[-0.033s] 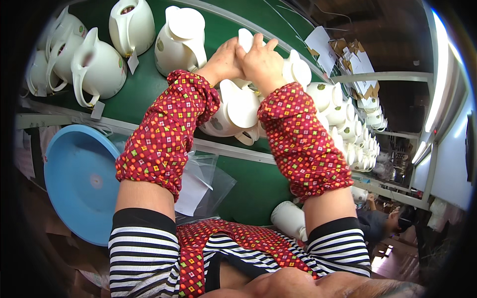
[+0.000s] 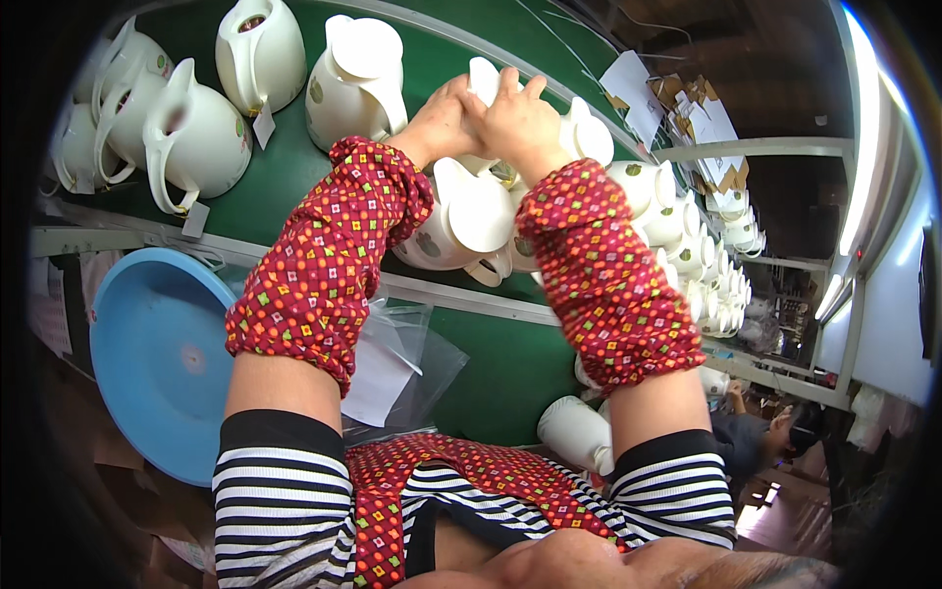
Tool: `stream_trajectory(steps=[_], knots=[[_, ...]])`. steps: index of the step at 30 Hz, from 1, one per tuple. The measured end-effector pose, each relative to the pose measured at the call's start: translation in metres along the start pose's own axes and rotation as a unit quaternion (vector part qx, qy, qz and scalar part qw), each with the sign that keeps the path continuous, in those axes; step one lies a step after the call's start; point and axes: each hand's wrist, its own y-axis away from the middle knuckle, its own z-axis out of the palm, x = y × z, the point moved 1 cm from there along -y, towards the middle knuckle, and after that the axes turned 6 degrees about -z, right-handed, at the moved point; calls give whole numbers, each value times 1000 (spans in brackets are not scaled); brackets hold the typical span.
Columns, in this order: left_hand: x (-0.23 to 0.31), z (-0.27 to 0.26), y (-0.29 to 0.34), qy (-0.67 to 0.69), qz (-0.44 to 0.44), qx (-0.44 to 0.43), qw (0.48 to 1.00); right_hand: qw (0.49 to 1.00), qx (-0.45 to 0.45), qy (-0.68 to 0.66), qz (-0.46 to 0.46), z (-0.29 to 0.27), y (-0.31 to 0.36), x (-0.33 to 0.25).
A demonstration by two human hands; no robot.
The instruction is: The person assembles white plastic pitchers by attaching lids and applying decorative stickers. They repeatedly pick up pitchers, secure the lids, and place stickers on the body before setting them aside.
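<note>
At the far side of the green bench, both hands are on a white insulated jug (image 2: 483, 75), mostly hidden beneath them; its pale top shows between the fingers. My left hand (image 2: 439, 126) is closed around its left side. My right hand (image 2: 520, 120) lies over the top and right side, fingers bent and slightly apart. Just nearer than the hands is another white jug with a lid (image 2: 478, 216) and a leaf print. A lidded jug (image 2: 355, 83) stands to the left of my left hand, its handle close to that wrist. Another jug (image 2: 592, 135) is right of my right hand.
Lidless jugs with hanging tags (image 2: 196, 137) stand at the left. Rows of white jugs (image 2: 687, 236) run off to the right. A blue basin (image 2: 157, 363) sits low left, plastic bags (image 2: 412, 368) near me, a jug lying on its side (image 2: 571, 432). Another person (image 2: 746, 442) is lower right.
My right forearm and hand have shifted very slightly to the right. Both hands remain on the same jug.
</note>
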Motion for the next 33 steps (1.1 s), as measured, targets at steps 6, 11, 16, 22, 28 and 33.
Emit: stream_trajectory(steps=[6, 11, 16, 22, 28, 33], knots=[[51, -56, 46, 81, -135, -106, 982, 991, -43, 8, -130, -60, 75, 3], [58, -72, 159, 30, -39, -51, 998, 968, -163, 8, -190, -71, 133, -22], [64, -24, 191, -15, -36, -13, 999, 949, -224, -34, -221, -69, 124, -14], [53, -7, 189, 5, -38, 31, 999, 938, -329, 103, -45, -76, 106, -37], [51, -2, 189, -4, -33, 40, 999, 922, -94, 28, -374, -70, 125, -14], [52, -4, 189, -1, -48, 23, 999, 936, -304, 111, -135, -65, 109, -23]])
